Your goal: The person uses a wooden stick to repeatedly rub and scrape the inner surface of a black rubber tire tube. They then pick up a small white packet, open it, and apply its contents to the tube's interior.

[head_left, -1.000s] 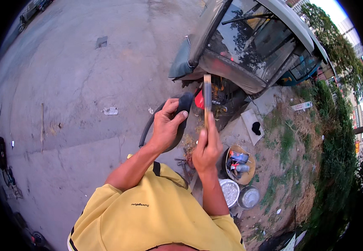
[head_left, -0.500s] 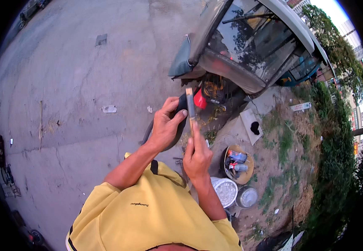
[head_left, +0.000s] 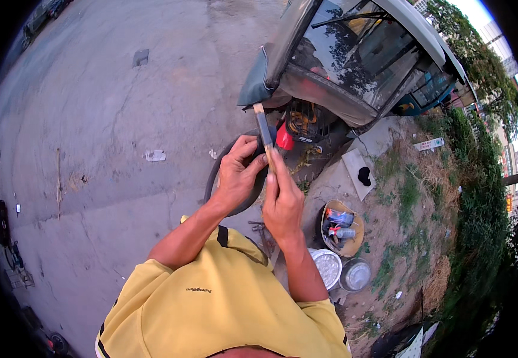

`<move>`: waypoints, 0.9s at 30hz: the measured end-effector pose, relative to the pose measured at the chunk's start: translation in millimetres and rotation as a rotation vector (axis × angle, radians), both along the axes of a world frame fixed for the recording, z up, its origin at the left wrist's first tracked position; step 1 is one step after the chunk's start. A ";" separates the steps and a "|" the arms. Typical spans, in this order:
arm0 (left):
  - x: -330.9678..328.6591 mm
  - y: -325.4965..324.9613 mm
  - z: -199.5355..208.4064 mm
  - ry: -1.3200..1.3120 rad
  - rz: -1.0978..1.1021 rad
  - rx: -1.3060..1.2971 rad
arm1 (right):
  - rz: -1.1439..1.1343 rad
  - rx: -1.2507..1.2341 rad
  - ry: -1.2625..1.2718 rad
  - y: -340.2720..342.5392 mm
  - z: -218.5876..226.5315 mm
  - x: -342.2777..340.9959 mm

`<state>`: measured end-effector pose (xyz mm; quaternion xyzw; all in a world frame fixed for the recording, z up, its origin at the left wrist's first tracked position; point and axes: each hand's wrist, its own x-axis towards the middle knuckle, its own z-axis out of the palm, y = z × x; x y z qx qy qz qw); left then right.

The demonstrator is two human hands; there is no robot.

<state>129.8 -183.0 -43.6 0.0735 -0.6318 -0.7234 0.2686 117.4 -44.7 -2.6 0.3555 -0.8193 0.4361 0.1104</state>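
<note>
A flat metal strip [head_left: 264,134] is held nearly upright, its long axis tilted slightly left, tip toward the vehicle [head_left: 354,65]. It is pinched by the right hand [head_left: 283,200]; a black tyre [head_left: 235,179] is gripped by the left hand [head_left: 238,176]. Cans are held in a basket [head_left: 330,210]. Open pavement [head_left: 104,107] lies left.

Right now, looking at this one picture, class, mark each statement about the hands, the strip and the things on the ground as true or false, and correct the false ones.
1. The left hand grips a black rubber tube. True.
2. The right hand rests on the ground. False: it is raised, fingers on a flat narrow strip.
3. The person wears a yellow shirt. True.
4. The round basket of tools lies on the person's left. False: it lies to the right, near two metal bowls.
5. The strip lies flat on the pavement. False: it points up and away from the hands.
</note>
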 end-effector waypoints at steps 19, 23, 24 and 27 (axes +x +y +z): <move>2.3 1.4 -6.1 0.039 -0.009 -0.020 | -0.067 0.042 -0.046 35.9 -3.0 16.2; -2.2 2.2 -21.3 0.041 0.001 -0.051 | -0.012 0.019 -0.009 9.9 -8.2 3.7; -2.1 1.4 -23.2 0.041 0.000 -0.057 | -0.019 0.018 -0.044 3.5 -0.8 -3.8; 0.4 1.0 -16.5 0.041 -0.038 -0.009 | -0.043 -0.059 -0.102 0.9 8.3 -17.2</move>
